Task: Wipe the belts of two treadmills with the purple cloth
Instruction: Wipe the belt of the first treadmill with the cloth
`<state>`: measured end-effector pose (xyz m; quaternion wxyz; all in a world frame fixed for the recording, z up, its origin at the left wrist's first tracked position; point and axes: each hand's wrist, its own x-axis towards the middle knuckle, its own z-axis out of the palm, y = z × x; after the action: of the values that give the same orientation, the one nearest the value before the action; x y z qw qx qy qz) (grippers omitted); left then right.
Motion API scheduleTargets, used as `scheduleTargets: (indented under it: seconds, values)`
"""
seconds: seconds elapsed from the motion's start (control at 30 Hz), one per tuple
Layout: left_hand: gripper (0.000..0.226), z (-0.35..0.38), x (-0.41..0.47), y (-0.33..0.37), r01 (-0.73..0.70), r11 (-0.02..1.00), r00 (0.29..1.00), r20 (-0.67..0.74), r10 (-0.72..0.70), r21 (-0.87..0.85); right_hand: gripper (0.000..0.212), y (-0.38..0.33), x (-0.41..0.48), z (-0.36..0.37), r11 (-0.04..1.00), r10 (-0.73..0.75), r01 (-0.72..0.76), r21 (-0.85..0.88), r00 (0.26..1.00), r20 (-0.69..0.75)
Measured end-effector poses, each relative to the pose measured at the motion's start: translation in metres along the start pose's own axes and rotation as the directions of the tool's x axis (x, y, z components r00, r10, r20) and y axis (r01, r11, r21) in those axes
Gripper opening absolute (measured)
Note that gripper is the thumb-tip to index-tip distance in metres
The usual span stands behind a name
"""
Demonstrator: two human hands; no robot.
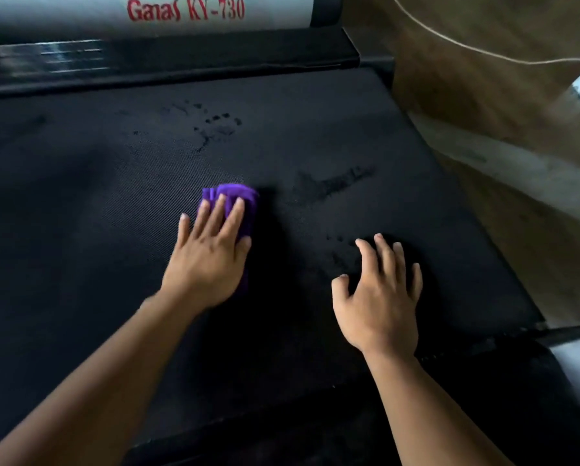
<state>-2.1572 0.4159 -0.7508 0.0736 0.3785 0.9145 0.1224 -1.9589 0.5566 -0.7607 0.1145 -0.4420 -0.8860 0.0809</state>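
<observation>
— Where is the purple cloth (235,195)?
— Under the left hand (211,260), whose straight, spread fingers press it onto the treadmill belt (106,183). Only a bunched edge past the fingertips and a strip by the thumb show.
— And the right hand (379,297)?
— Beside it, palm down, fingers loosely spread, holding nothing. I cannot tell if it touches the belt.
— Further out?
— Blurred dark smudges (218,122) beyond the left hand, then a grey cover (80,15) lettered "Ganas KY-730", cut off at the top.

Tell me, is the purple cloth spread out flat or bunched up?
Bunched up. The cloth is a small crumpled wad, mostly covered by the left hand, which presses it onto the belt.
</observation>
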Motion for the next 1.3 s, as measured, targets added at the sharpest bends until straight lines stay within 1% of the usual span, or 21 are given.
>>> scheduleTargets:
  seconds: [0.07,0.1,0.2,0.27,0.33,0.4,0.47,0.53,0.63,0.7,0.73,0.77,0.8,0.83,0.9,0.97,1.0,1.17,1.23,1.3]
  values:
    - [0.065,0.001,0.042,0.011,0.065,0.998,0.998,-0.005,-0.065,-0.017,0.065,0.001,0.000,0.000,1.000,-0.003,0.003,0.012,1.000,-0.009]
    - [0.066,0.002,0.060,0.022,0.070,0.997,0.998,0.003,-0.070,-0.025,0.065,0.002,-0.001,0.000,1.000,-0.006,0.006,0.015,1.000,-0.008]
    - [0.067,0.011,0.081,0.059,0.005,0.999,1.000,0.024,-0.004,-0.037,0.065,0.001,-0.001,-0.002,1.000,-0.017,0.017,0.012,1.000,0.005]
    - [0.067,0.016,0.064,0.080,-0.068,0.997,0.997,0.035,0.069,-0.033,0.066,0.001,0.000,-0.002,1.000,-0.011,0.011,0.012,1.000,-0.009]
    - [0.067,0.019,0.026,0.089,-0.134,0.991,0.990,0.045,0.135,-0.024,0.066,0.000,0.001,-0.002,1.000,-0.007,0.008,0.017,1.000,-0.028]
    - [0.066,0.018,-0.019,0.082,-0.195,0.981,0.979,0.059,0.196,-0.023,0.066,-0.001,0.002,-0.003,1.000,0.001,0.000,0.026,1.000,-0.025]
    - [0.067,0.015,-0.060,0.059,-0.237,0.971,0.967,0.093,0.238,-0.017,0.066,-0.001,0.001,-0.003,0.999,0.016,-0.016,0.049,1.000,0.017]
    - [0.068,0.008,-0.086,0.024,-0.199,0.980,0.976,0.090,0.197,0.009,0.066,0.001,0.000,-0.004,0.997,0.006,-0.010,0.072,0.998,0.059]
    - [0.065,-0.008,-0.088,-0.021,-0.021,1.000,0.997,0.070,0.020,0.005,0.062,0.007,0.002,-0.011,0.990,-0.028,0.011,0.143,0.993,0.118]
    - [0.063,-0.013,-0.073,-0.029,0.086,0.996,0.994,0.070,-0.084,-0.025,0.057,0.012,0.005,-0.020,0.969,-0.048,0.017,0.246,0.991,0.121]
    - [0.063,-0.014,-0.061,-0.026,0.119,0.992,0.991,0.063,-0.117,-0.037,0.055,0.019,0.008,-0.024,0.959,-0.055,0.026,0.283,0.994,0.095]
    - [0.062,-0.013,-0.049,-0.019,0.140,0.989,0.989,0.056,-0.137,-0.041,0.054,0.028,0.012,-0.029,0.961,-0.059,0.042,0.275,0.997,0.052]
    - [0.063,-0.012,-0.036,-0.009,0.151,0.988,0.987,0.052,-0.149,-0.041,0.055,0.041,0.018,-0.035,0.974,-0.057,0.053,0.221,0.998,0.010]
    - [0.063,-0.011,-0.023,0.002,0.155,0.987,0.987,0.050,-0.153,-0.041,0.056,0.055,0.024,-0.041,0.988,-0.042,0.041,0.147,0.999,0.001]
    - [0.064,-0.007,0.001,0.027,0.139,0.990,0.989,0.055,-0.137,-0.035,0.056,0.088,0.034,-0.048,0.999,0.049,-0.048,-0.011,0.994,0.101]
    - [0.064,-0.001,0.021,0.055,0.099,0.995,0.993,0.065,-0.098,-0.023,0.063,0.111,0.035,-0.047,0.991,0.106,-0.087,-0.105,0.976,0.191]
    - [0.064,0.003,0.030,0.070,0.077,0.997,0.995,0.072,-0.076,-0.021,0.065,0.115,0.033,-0.044,0.990,0.099,-0.077,-0.119,0.976,0.194]
    - [0.063,0.029,0.074,0.148,-0.075,0.997,0.993,0.094,0.075,-0.007,0.067,0.116,0.037,-0.030,0.983,0.057,-0.035,-0.181,0.991,0.118]
    - [0.064,0.039,0.085,0.180,-0.128,0.992,0.986,0.106,0.126,0.007,0.072,0.117,0.038,-0.027,0.982,0.044,-0.029,-0.185,0.996,0.079]
    - [0.064,0.046,0.084,0.204,-0.181,0.983,0.977,0.115,0.180,0.006,0.073,0.120,0.040,-0.025,0.984,0.036,-0.022,-0.177,0.997,0.072]
